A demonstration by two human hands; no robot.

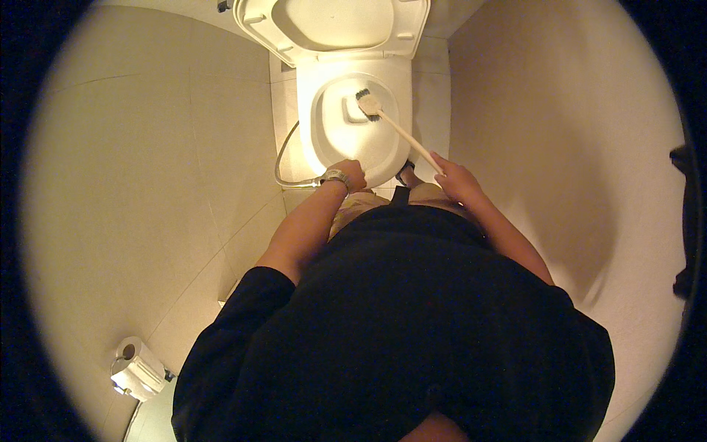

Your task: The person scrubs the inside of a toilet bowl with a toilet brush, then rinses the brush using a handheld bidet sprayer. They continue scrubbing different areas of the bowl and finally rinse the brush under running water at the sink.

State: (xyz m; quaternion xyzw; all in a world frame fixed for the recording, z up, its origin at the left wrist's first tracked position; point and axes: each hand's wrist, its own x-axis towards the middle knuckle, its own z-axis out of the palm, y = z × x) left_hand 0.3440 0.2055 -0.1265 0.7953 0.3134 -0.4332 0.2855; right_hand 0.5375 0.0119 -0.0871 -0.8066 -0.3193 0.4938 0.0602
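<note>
My right hand (459,181) grips the end of the pale handle of a toilet brush (411,141). The brush head, with dark bristles, is over the open bowl of the white toilet (404,88). My left hand (353,172) is at the front left part of the bowl, beside a flexible hose (279,160) with a metal end near my wrist. That hand is curled, and its fingers and whatever they may hold are hidden from view. A metal wristwatch (336,175) is on my left wrist. The toilet seat (409,22) and lid stand raised at the back.
A tiled wall (143,166) rises on the left, with a toilet paper roll (138,370) on a holder at the lower left. A plain wall (552,138) stands close on the right. One of my feet (407,174) is beside the toilet's base.
</note>
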